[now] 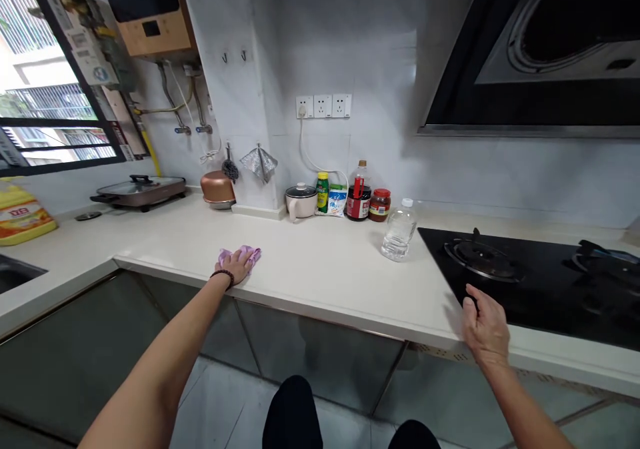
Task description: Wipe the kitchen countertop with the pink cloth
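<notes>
Curling loosely at the front edge of the bench (320, 269), the right hand (486, 325) is holding its thumb apart from its forefinger, partly open and visibly gripping nothing, just beside the black stove (543, 302). The left hand (237, 267) is lying flat, fingers extended, over a crumpled purple cloth (255, 255) on the bench. Farther back, a clear bottle (399, 232) is standing near the stove; along the wall, a cream pot (302, 205) and a red-lidded jar (380, 206) are standing.
</notes>
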